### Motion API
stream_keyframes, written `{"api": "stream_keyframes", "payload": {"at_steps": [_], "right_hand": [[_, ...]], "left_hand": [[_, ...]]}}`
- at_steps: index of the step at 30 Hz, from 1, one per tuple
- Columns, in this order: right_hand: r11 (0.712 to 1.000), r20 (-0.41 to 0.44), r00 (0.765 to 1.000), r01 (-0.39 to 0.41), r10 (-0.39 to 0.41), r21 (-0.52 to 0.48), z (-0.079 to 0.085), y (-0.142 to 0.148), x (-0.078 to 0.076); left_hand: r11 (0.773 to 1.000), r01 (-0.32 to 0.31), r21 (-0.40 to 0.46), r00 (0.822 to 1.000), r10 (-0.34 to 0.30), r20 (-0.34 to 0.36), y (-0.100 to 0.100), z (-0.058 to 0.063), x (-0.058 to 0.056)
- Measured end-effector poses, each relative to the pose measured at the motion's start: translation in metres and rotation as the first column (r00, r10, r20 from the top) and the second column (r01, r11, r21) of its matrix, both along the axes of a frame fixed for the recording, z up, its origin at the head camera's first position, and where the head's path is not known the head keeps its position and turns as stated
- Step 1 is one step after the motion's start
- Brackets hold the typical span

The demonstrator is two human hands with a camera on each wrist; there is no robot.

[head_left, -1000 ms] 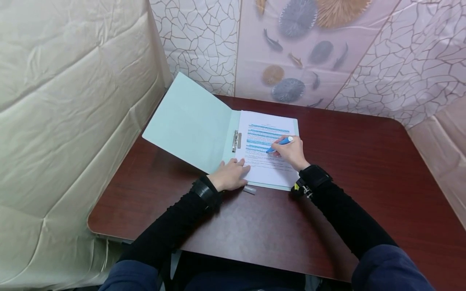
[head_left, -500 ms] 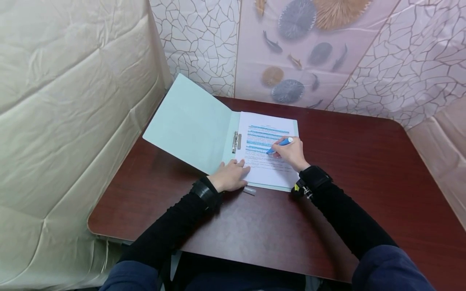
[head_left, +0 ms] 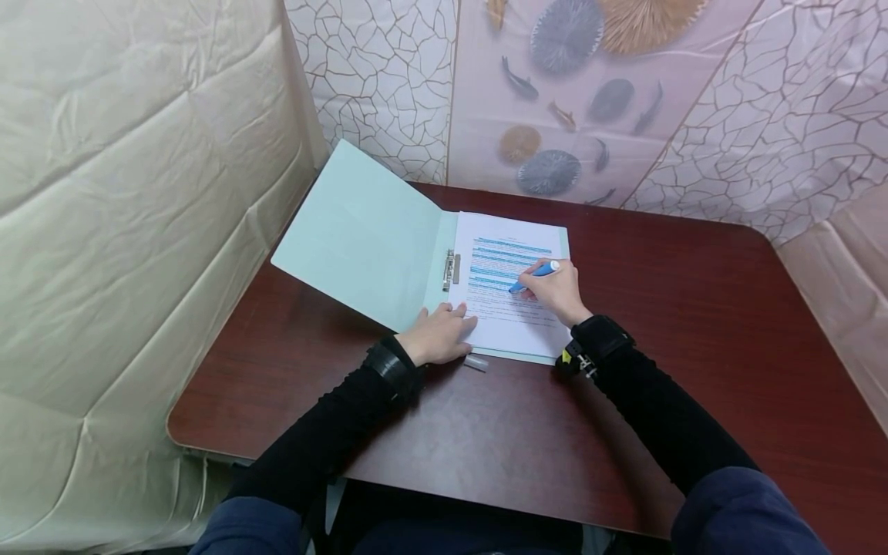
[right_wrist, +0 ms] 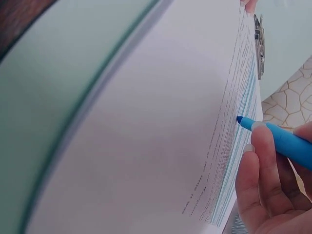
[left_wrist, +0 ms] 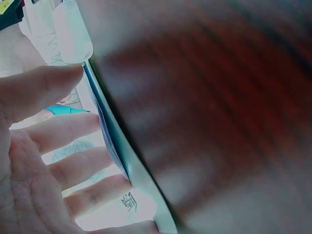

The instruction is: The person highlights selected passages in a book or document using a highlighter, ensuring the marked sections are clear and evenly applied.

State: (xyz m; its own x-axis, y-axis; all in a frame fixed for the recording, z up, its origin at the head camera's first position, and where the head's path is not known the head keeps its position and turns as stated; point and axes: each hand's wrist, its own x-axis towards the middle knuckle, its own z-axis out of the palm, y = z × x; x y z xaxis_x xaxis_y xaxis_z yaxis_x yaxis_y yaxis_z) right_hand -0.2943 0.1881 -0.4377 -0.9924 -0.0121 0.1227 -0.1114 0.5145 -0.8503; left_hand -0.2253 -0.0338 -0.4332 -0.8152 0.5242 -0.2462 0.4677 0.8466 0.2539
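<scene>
Dark table (head_left: 694, 308): pale green folder (head_left: 368, 239) spread on it, printed sheet (head_left: 494, 304) in right half. Left hand (head_left: 437, 334): fingers apart, resting on sheet's lower left. Right hand (head_left: 557, 291): clamped on blue marker (head_left: 543, 269), tip at the text. Metal clip (head_left: 448, 270) at sheet's left edge. Clear cap (head_left: 476, 362) beside left thumb.

Dark red-brown wood-grain table (head_left: 701, 324), rounded corners. Creased cream quilted covering (head_left: 139, 200) along left edge. Behind far edge, white wall covering (head_left: 388, 85) with brown crackle lines, split by pinkish panel (head_left: 479, 146) of grey and gold discs (head_left: 548, 172) and fish (head_left: 519, 81). Beige cloth (head_left: 842, 262) past right edge. Soft glare (head_left: 479, 432) toward near edge.
</scene>
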Motion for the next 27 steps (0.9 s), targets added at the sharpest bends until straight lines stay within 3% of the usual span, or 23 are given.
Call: {"api": "stream_keyframes", "payload": {"at_steps": [27], "right_hand": [[1.000,-0.012,1.000,0.002,-0.002,0.017,-0.0011,0.0062,0.0010]], "left_hand": [[1.000,0.000,-0.011,1.000,0.000,-0.010,0.0012,0.0006,0.0009]]}}
